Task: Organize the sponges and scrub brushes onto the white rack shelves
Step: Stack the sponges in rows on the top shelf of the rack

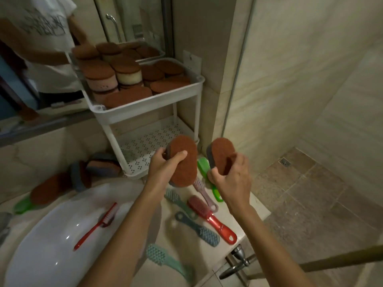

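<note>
Left hand [163, 164] curls round a brown-faced sponge [184, 162], thumb across the scouring face. Right hand [230, 179] pinches a second sponge [220, 154] by its lower end. Both are held just before the white rack [145, 106], at its lower shelf [143, 146].

Judged light, soft and compressible, with a rough face that aids grip; hold by the long edges.

Grey foam backs mostly hidden. Pile of sponges [83, 175] left of the rack is blurred, count unclear.

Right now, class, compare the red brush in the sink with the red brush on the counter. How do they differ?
The red brush in the sink is slim with a thin handle; the red brush on the counter is broader with a thicker handle. The first lies alone in the basin; the second lies among other brushes. Both are red and off the rack.
</note>
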{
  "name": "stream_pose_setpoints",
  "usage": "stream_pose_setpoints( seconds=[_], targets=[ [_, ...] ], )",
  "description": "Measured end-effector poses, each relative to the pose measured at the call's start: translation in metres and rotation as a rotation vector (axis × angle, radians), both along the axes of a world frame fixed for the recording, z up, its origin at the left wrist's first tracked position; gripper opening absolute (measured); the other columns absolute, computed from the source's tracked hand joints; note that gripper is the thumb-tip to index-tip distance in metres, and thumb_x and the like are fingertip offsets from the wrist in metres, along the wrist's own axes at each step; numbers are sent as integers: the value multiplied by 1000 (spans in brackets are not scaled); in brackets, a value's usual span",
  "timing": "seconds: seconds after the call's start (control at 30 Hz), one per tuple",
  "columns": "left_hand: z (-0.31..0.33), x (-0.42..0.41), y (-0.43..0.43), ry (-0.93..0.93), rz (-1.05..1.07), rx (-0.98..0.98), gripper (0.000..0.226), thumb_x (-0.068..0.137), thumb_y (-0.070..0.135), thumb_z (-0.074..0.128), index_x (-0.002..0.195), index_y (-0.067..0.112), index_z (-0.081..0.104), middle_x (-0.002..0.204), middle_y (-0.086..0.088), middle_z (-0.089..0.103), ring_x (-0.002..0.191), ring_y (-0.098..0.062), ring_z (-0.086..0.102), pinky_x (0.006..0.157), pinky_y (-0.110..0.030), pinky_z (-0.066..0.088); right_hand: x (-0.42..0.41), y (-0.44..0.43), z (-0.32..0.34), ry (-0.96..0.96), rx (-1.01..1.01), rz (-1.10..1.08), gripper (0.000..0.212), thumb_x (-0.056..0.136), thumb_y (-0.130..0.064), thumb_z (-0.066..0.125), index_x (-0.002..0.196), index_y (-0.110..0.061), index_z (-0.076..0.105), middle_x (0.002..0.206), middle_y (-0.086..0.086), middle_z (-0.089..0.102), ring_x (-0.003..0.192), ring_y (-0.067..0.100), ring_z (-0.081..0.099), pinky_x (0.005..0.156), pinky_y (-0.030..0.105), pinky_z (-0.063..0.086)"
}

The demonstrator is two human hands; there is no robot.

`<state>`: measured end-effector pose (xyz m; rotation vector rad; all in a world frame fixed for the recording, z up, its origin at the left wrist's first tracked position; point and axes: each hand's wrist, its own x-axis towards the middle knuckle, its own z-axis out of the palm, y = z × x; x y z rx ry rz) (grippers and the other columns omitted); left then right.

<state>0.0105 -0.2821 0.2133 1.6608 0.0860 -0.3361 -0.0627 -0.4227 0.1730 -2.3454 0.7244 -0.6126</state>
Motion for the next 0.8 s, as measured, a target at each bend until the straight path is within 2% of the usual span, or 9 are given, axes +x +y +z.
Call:
stream_pose_setpoints(
  seconds=[0.13, 0.2, 0.27, 0.37, 0.43, 0.5, 0.63, 0.73, 0.8],
  targets=[
    [63, 24, 9, -184, 56, -72, 40, 83, 24, 68, 120, 14, 56, 107, -3, 64, 88, -16, 63, 66, -25, 52, 38, 17, 56, -200, -20, 102, 51, 77, -31, 67, 116, -9, 43, 108, 2, 42, 91, 16, 47, 77, 30, 47],
    [92, 41, 15, -253, 91, -115, 42, 83, 26, 67, 122, 16, 55, 103, 1, 64, 82, -7, 61, 59, -17, 51, 59, 24, 81, -273, -23, 145, 49, 76, -31, 68, 113, -9, 45, 108, 3, 43, 90, 18, 50, 73, 29, 45],
    [116, 60, 20, -294, 139, -148, 47, 84, 29, 66, 127, 16, 51, 110, 1, 62, 86, -9, 61, 59, -17, 48, 81, 31, 103, -307, -23, 189, 50, 77, -32, 69, 114, -8, 46, 112, 7, 46, 93, 22, 53, 71, 26, 42],
    [137, 97, 26, -290, 254, -210, 60, 85, 35, 64, 137, 14, 41, 128, -4, 57, 107, -21, 60, 78, -29, 51, 115, 36, 129, -344, 0, 280, 51, 79, -33, 67, 119, -10, 45, 117, 7, 48, 100, 22, 53, 76, 25, 40],
    [144, 124, 30, -238, 320, -199, 65, 85, 41, 62, 138, 14, 37, 134, -8, 53, 118, -26, 55, 98, -40, 47, 138, 35, 140, -348, 24, 330, 53, 81, -32, 66, 124, -11, 45, 121, 7, 49, 105, 23, 53, 80, 24, 39],
    [149, 150, 36, -170, 363, -206, 65, 84, 44, 60, 138, 14, 38, 135, -6, 52, 122, -26, 52, 106, -43, 41, 161, 30, 147, -326, 25, 356, 55, 83, -32, 64, 130, -13, 44, 127, 7, 51, 110, 22, 52, 83, 22, 36],
    [155, 194, 44, -84, 372, -372, 56, 88, 39, 57, 137, 14, 44, 134, -7, 56, 118, -24, 55, 95, -34, 46, 206, 21, 158, -270, 45, 391, 57, 86, -33, 60, 138, -19, 42, 129, 7, 55, 114, 19, 54, 86, 22, 41],
    [160, 212, 44, -24, 325, -480, 47, 92, 36, 53, 133, 16, 49, 131, -7, 58, 115, -24, 56, 87, -36, 47, 235, 20, 165, -231, 53, 412, 53, 87, -33, 58, 138, -21, 44, 127, 9, 60, 114, 23, 57, 91, 32, 47],
    [162, 221, 43, 12, 306, -504, 42, 93, 34, 50, 130, 15, 52, 128, -7, 59, 116, -26, 56, 87, -37, 46, 253, 22, 165, -194, 49, 453, 50, 89, -32, 57, 136, -21, 47, 125, 10, 61, 112, 24, 59, 88, 32, 48]
  ],
)
